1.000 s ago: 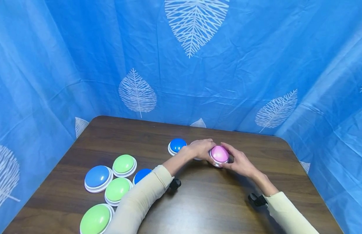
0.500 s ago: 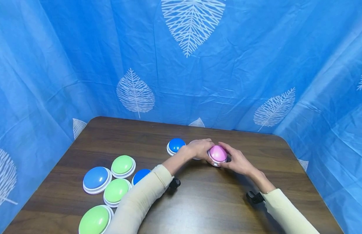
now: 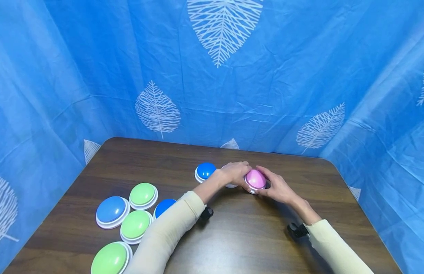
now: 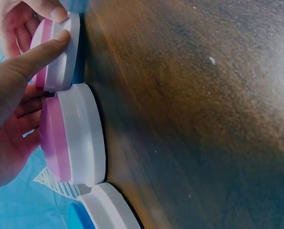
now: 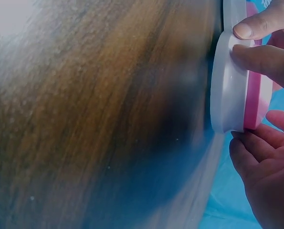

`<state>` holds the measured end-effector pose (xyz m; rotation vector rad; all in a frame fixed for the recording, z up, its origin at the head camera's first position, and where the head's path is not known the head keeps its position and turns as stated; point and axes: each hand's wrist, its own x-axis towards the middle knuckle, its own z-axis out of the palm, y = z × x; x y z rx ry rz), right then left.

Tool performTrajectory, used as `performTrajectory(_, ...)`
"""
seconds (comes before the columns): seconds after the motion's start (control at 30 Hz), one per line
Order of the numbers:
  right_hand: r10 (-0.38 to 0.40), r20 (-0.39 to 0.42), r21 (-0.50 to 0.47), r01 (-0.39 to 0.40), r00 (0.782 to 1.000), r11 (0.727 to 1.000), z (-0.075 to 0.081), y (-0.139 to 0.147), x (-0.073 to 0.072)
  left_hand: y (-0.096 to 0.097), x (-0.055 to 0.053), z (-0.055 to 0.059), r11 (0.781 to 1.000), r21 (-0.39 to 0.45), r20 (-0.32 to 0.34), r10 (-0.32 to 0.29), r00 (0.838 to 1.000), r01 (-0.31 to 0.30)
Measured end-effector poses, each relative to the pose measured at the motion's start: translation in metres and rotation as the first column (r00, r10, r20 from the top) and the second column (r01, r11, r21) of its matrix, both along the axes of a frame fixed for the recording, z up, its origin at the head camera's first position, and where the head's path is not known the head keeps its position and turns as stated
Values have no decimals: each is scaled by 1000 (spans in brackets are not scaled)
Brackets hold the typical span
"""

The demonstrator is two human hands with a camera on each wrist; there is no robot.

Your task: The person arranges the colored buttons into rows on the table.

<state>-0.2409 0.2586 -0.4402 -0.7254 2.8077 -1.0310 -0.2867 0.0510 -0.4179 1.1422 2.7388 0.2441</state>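
A pink push button with a white base (image 3: 255, 179) is held between both hands at the back of the table. My left hand (image 3: 236, 173) grips its left side, thumb pressed on the white base (image 4: 60, 71). From the right, my right hand (image 3: 278, 188) grips the same button, thumb on the base and fingers around the far side. In the left wrist view the base is slightly raised off the table on one side. A second pink button (image 4: 56, 138) stands right beside it, under my left hand and mostly hidden in the head view.
A blue button (image 3: 206, 171) stands left of the left hand. Nearer on the left are green buttons (image 3: 142, 194) and blue buttons (image 3: 111, 209), one partly behind the left sleeve (image 3: 167, 232). The brown wooden table (image 3: 239, 236) ends at a blue leaf-print curtain (image 3: 266, 76).
Both hands keep their grip on the pink button and barely move. The head view has shifted slightly, so everything sits a little further left.
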Motion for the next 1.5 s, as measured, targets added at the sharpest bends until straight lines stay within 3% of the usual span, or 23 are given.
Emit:
performTrajectory(0.8,-21,4,23,21,1000,1000,-1,-3,-9,2,-8,-3,1000,5,31,23,999,-24)
performTrajectory(1.5,1,26,22,-2,1000,1000,-6,-1,-9,0,-9,0,999,-21,1,29,1000,-29)
